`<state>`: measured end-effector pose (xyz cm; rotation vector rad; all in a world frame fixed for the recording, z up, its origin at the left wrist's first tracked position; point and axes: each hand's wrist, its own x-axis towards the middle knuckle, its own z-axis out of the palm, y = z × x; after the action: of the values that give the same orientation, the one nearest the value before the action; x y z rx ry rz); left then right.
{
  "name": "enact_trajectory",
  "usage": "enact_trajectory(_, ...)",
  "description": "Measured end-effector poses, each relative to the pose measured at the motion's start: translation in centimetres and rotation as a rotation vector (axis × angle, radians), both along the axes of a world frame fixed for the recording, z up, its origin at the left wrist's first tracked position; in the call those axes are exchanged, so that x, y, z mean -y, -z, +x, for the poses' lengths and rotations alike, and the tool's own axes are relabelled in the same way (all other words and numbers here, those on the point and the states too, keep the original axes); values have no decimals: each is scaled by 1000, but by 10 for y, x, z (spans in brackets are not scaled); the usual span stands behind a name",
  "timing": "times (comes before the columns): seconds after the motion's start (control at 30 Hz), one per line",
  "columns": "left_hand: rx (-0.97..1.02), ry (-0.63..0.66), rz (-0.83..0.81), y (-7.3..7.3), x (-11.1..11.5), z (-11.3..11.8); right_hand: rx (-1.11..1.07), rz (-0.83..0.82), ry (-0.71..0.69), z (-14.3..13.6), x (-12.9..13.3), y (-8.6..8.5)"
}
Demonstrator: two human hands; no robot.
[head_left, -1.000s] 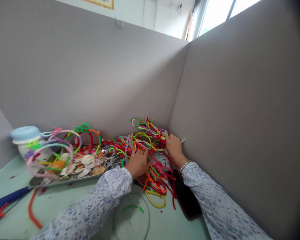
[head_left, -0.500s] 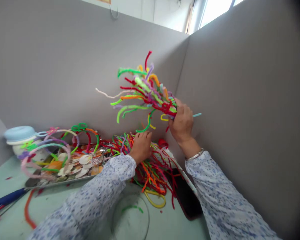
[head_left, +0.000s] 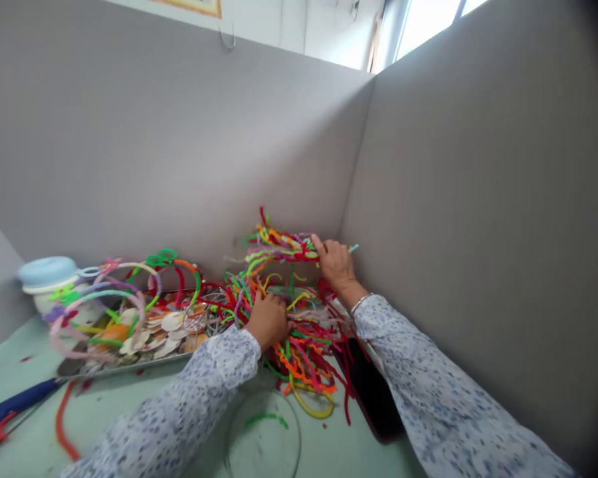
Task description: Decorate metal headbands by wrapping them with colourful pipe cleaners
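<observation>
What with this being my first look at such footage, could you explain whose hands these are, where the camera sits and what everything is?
There is no robot here. These are a person's own bare hands, and every picture comes from one camera worn on the head, looking forward and down.

The right hand holds a bundle of colorful fuzzy sticks above the table. The left hand rests on a loose pile of similar sticks; whether it grips any is hard to tell.

To the left, a metal tray holds shells, with fuzzy hoops around them and a blue-lidded jar behind. A dark phone lies by the right sleeve.
</observation>
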<state>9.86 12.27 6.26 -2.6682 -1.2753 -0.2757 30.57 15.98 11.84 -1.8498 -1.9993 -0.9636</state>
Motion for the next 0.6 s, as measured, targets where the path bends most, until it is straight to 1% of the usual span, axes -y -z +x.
enact_trajectory(0.07,9,-11,11,-1,5,-3,15,-64,0,2,1,22)
enact_trajectory(0.13,18,-12,14,-1,6,-3,22,-116,14,5,2,38)
enact_trajectory(0.2,30,-9,14,0,7,-2,30,-166,25,6,2,49)
enact_trajectory(0.3,58,-3,13,1,8,-1,34,-241,50,4,-4,56)
enact_trajectory(0.37,83,10,13,-1,9,-2,27,-292,74,1,-12,56)
enact_trajectory(0.43,110,30,14,-5,12,-5,13,-350,96,-2,-19,52)
enact_trajectory(0.53,149,56,18,-13,17,-11,-20,-446,109,-5,-27,37)
enact_trajectory(0.6,196,88,30,-16,22,-14,-49,-475,98,-6,-27,25)
